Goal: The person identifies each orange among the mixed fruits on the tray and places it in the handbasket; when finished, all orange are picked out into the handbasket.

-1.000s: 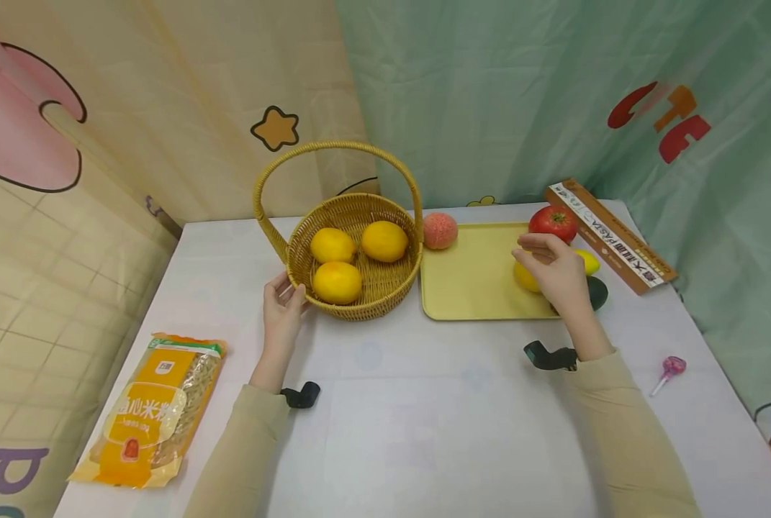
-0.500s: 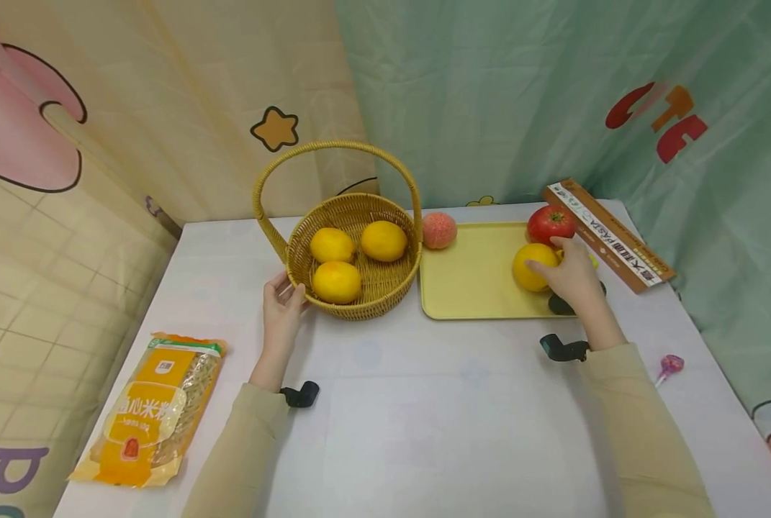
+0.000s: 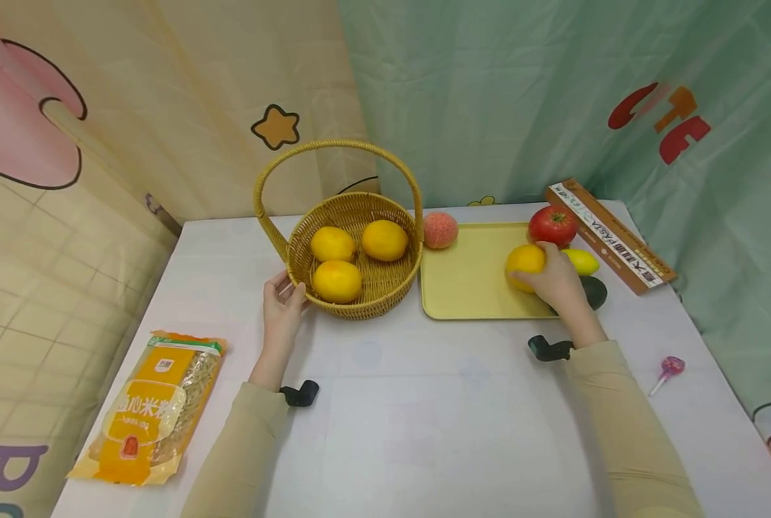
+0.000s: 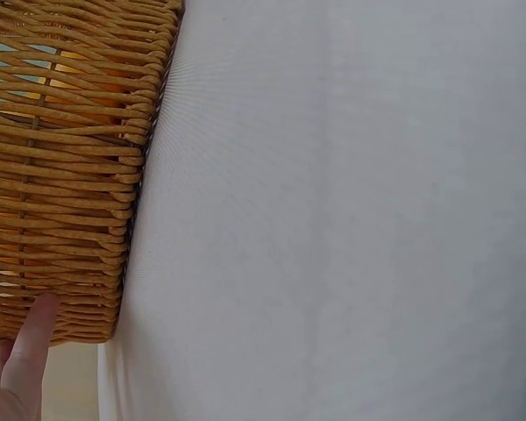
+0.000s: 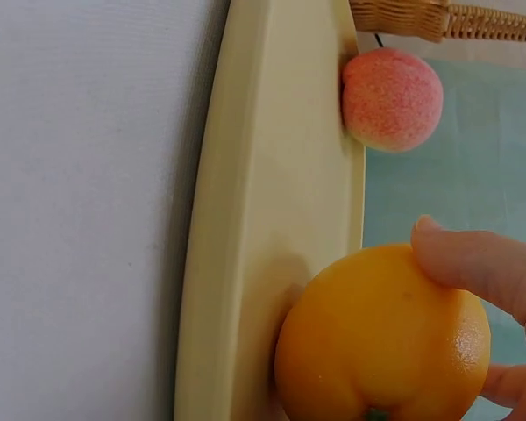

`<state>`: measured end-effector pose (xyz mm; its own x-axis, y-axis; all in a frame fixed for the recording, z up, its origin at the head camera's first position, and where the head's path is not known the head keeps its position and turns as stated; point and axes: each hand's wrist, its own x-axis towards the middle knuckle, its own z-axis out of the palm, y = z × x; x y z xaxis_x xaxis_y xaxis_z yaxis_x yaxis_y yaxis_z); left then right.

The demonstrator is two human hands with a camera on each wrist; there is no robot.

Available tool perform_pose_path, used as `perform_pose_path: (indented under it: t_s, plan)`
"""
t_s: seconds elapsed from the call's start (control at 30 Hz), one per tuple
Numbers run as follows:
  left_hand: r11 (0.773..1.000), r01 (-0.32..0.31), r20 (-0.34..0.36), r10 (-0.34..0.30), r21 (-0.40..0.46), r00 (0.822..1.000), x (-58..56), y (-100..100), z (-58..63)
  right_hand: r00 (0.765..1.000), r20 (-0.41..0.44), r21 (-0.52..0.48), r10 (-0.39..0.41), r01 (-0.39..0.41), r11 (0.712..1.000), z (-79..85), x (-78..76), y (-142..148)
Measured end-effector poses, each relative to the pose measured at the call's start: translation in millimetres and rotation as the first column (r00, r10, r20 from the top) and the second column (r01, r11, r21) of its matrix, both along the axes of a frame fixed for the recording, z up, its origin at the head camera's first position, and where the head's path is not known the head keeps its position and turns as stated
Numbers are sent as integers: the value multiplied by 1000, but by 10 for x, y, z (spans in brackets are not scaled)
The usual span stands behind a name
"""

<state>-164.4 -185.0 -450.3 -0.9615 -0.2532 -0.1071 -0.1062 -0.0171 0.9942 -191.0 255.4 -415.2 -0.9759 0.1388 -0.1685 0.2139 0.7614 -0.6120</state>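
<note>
In the head view my right hand (image 3: 558, 282) grips an orange (image 3: 522, 267) over the right part of the yellow tray (image 3: 469, 295). The right wrist view shows my thumb (image 5: 473, 263) on the side of the orange (image 5: 381, 342), with its green stem end low in the frame. My left hand (image 3: 283, 311) holds the front left side of a wicker basket (image 3: 379, 291), thumb near the rim. In the left wrist view a digit (image 4: 33, 338) presses the outer weave of the basket (image 4: 53, 202). Three yellow-orange fruits (image 3: 337, 282) lie inside the basket.
A pink peach (image 3: 440, 230) sits at the tray's back left corner. Behind my right hand are a tomato (image 3: 553, 225), a lemon (image 3: 581, 261) and a dark green fruit (image 3: 594, 293). A pasta box (image 3: 608, 234), a lollipop (image 3: 670, 368) and a noodle bag (image 3: 155, 410) lie around.
My right hand lowered beside the orange, took hold of it and shifted it slightly left, uncovering the lemon. The left hand and the basket stayed in place.
</note>
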Motion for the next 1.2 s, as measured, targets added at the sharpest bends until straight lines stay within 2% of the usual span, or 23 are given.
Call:
perform_pose_path:
  t_s: [0.3, 0.43, 0.57, 0.77, 1.0, 1.2]
  plan:
    - [1000, 0, 2, 0, -1, 1000, -1, -4, -10, 998, -65, 0, -13, 13, 1000, -16, 59, -71]
    - [1000, 1, 1, -1, 3, 1000, -1, -9, -21, 996, -83, -31, -22, 20, 999, 10, 68, -118]
    - [1000, -1, 0, 1, -7, 1000, -2, -9, -20, 990, -141, -79, -16, 5, 997, 57, 71, -197]
    - [1000, -3, -1, 3, -8, 1000, -3, -8, 7, 966, -260, -136, 13, -50, 989, 164, 51, -428]
    - [1000, 1, 6, -1, -7, 1000, -2, -1, 16, 959, -279, -226, 55, -121, 967, 301, 21, -785]
    - [1000, 0, 5, 0, -15, 1000, 1, -9, 4, 933, -342, -275, 114, -216, 937, 363, -8, -1082]
